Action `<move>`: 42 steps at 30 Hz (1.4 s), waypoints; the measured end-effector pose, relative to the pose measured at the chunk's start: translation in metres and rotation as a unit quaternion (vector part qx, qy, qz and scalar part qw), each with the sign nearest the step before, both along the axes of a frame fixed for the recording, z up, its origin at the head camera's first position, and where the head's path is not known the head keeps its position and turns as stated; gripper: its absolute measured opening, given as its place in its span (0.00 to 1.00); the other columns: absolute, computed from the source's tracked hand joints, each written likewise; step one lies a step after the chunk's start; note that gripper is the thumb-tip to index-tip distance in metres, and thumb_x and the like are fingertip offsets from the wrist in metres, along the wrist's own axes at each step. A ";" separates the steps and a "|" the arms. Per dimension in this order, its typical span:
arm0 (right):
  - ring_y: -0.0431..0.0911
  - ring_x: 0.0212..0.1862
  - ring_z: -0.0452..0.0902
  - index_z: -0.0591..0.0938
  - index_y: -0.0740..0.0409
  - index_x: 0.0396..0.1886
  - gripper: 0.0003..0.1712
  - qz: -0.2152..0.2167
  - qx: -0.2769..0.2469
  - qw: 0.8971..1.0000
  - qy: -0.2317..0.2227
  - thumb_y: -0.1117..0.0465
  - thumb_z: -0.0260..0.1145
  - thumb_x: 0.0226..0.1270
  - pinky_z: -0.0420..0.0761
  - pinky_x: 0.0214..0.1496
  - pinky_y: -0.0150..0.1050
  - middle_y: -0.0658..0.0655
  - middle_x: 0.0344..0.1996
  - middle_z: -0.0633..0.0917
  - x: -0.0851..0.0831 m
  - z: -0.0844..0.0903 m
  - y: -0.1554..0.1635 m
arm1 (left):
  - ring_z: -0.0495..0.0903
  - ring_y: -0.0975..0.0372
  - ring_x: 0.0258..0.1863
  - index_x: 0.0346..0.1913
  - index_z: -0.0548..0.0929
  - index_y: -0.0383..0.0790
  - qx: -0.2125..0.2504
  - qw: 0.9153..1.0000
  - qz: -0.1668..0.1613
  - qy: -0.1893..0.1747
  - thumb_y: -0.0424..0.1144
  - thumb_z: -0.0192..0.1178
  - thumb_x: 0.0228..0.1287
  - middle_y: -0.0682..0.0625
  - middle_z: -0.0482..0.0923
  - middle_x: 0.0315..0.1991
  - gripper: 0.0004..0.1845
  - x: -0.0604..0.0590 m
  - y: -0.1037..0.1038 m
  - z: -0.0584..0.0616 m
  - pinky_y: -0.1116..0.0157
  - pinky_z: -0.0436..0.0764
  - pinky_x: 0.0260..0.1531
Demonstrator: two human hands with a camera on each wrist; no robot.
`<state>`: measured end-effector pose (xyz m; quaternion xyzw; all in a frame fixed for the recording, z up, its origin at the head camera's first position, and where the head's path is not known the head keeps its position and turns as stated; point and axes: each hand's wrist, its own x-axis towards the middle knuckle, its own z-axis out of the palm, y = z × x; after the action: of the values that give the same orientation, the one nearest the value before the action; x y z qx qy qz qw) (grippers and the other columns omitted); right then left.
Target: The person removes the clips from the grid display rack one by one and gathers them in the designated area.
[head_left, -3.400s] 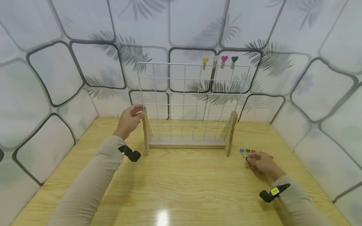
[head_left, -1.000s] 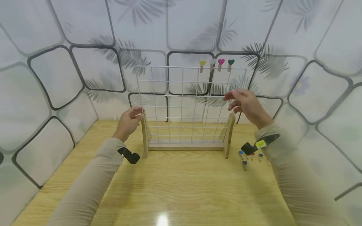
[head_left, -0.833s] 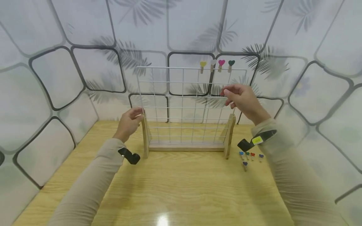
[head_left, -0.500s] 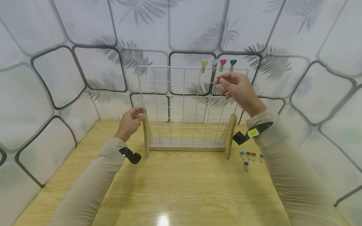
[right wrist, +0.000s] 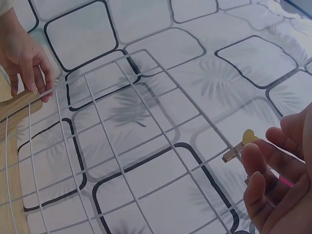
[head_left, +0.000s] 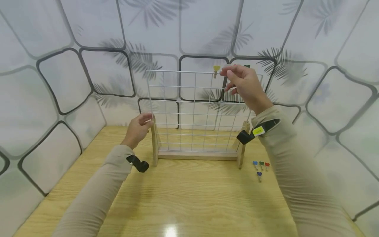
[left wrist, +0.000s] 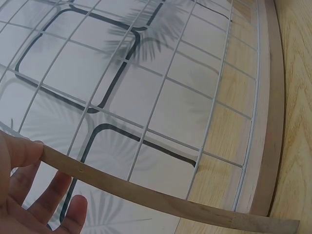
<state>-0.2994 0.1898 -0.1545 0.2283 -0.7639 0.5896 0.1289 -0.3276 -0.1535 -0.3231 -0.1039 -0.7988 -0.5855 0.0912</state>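
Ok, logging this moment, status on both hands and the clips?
Left hand grips the rack's wooden post. Right hand at the top wire beside the yellow heart clip; whether it pinches a clip, unclear. Four clips on table.

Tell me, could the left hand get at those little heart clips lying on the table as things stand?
Probably not: the left hand grips the rack's left wooden post, and the heart clips lie beyond the right post.

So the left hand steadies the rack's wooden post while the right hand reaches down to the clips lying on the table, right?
Not quite. The left hand does hold the wooden post, but the right hand is raised at the grid's top wire beside the yellow heart clip, as the head view shows.
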 end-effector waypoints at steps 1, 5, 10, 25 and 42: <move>0.49 0.30 0.77 0.75 0.62 0.51 0.17 -0.002 -0.004 1.000 0.002 0.57 0.56 0.68 0.75 0.25 0.32 0.59 0.49 0.76 -0.001 0.002 -0.001 | 0.71 0.54 0.54 0.59 0.70 0.37 -0.001 1.000 0.000 -0.001 0.35 0.53 0.66 0.43 0.71 0.58 0.19 0.000 0.000 0.000 0.58 0.73 0.43; 0.49 0.31 0.76 0.76 0.61 0.50 0.16 -0.025 -0.008 0.999 0.020 0.59 0.58 0.66 0.74 0.25 0.34 0.58 0.49 0.77 -0.007 0.006 -0.007 | 0.70 0.54 0.54 0.59 0.70 0.38 -0.001 1.000 0.002 -0.004 0.35 0.53 0.66 0.43 0.71 0.58 0.19 0.001 0.000 0.001 0.57 0.73 0.44; 0.47 0.30 0.77 0.79 0.58 0.47 0.13 -0.065 0.003 0.997 0.041 0.61 0.59 0.64 0.73 0.22 0.33 0.57 0.47 0.77 -0.014 0.009 -0.014 | 0.70 0.54 0.54 0.59 0.70 0.38 -0.006 1.000 0.003 -0.006 0.36 0.53 0.66 0.44 0.70 0.58 0.19 0.000 -0.001 0.000 0.57 0.73 0.44; 0.41 0.29 0.80 0.74 0.49 0.59 0.20 -0.166 0.239 0.955 0.047 0.53 0.50 0.70 0.70 0.22 0.34 0.49 0.48 0.80 -0.023 0.018 -0.028 | 0.71 0.53 0.54 0.57 0.72 0.37 -0.001 1.000 0.002 0.006 0.34 0.54 0.65 0.42 0.71 0.57 0.18 0.000 -0.002 -0.004 0.57 0.74 0.44; 0.43 0.30 0.81 0.73 0.54 0.58 0.19 -0.184 0.388 0.902 0.028 0.55 0.47 0.72 0.74 0.44 0.40 0.54 0.44 0.81 -0.023 0.037 -0.037 | 0.70 0.52 0.55 0.59 0.71 0.37 -0.007 1.000 0.002 -0.003 0.35 0.53 0.66 0.43 0.71 0.58 0.19 0.001 -0.002 0.000 0.55 0.73 0.46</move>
<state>-0.3221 0.1531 -0.1176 0.1321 -0.9568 0.2052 0.1580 -0.3266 -0.1551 -0.3231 -0.1014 -0.8033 -0.5801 0.0890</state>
